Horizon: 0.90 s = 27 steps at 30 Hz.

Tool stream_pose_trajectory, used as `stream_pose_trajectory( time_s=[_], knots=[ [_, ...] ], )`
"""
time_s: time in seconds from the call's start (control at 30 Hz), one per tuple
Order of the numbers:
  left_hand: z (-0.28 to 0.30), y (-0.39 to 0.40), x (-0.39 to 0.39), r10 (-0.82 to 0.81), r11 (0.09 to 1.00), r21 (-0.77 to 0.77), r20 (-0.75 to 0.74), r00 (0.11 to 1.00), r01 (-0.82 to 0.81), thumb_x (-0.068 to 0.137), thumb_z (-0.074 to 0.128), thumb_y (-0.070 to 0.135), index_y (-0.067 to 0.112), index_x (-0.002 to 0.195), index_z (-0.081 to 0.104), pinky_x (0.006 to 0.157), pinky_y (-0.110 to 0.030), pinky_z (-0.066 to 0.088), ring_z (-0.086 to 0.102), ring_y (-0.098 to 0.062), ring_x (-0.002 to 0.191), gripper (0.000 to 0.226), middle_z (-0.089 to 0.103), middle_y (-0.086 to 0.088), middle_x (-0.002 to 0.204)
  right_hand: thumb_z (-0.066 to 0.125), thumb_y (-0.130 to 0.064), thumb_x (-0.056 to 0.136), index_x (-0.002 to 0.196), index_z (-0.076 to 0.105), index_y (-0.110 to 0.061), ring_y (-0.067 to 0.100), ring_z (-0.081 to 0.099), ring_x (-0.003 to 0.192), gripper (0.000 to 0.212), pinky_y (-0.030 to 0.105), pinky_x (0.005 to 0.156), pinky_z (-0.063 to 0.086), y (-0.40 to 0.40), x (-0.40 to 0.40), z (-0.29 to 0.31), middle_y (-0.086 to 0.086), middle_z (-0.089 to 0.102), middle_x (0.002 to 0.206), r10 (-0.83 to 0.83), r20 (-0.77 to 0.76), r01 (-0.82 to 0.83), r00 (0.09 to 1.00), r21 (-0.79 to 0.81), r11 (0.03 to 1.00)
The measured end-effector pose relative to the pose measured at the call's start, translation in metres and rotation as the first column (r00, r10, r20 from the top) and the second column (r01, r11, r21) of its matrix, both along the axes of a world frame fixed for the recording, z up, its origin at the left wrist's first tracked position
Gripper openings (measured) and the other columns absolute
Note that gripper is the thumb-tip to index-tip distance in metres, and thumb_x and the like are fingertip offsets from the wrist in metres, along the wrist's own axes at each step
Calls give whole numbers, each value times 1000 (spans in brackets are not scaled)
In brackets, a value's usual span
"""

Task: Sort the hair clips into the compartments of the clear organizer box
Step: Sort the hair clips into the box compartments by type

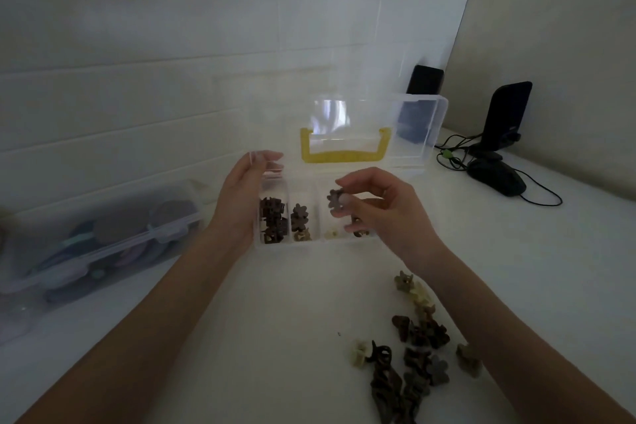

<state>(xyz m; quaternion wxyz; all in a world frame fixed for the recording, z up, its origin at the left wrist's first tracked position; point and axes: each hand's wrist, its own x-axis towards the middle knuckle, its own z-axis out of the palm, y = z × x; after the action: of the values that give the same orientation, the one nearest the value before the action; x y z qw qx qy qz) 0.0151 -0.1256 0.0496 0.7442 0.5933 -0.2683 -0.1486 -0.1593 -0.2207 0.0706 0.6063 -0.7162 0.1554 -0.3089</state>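
Flower clip [335, 200] pinched in right hand [382, 210] grip above organizer box [320, 241]; box side touched by left hand [241, 196], fingers straight.

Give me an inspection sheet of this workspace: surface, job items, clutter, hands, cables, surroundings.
Surface: white table.
Job's things: clear organizer box open, lid upright with yellow handle; brown clips in left compartments; loose hair clips piled front right.
Clutter: closed clear storage case at left; black mouse; two dark upright devices.
Hands: left hand touches the box's left side; right hand pinches a flower-shaped clip above the box.
Cables: black cables behind the box at right.
Surroundings: white panelled wall.
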Motion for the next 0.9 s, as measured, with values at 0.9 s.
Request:
stream_pose_trajectory(
  time_s=[0.9],
  knots=[
    [-6,-2,-8,94,996,-16,95,991,-93,100,38,25,16,67,56,67,-12,45,57,5,62,38,62,14,61,55,-74,68,103,52,-42,1,50,88,48,26,77,45,23,-53,3,-16,52,88,-42,-672,-544,740,-634,550]
  ],
)
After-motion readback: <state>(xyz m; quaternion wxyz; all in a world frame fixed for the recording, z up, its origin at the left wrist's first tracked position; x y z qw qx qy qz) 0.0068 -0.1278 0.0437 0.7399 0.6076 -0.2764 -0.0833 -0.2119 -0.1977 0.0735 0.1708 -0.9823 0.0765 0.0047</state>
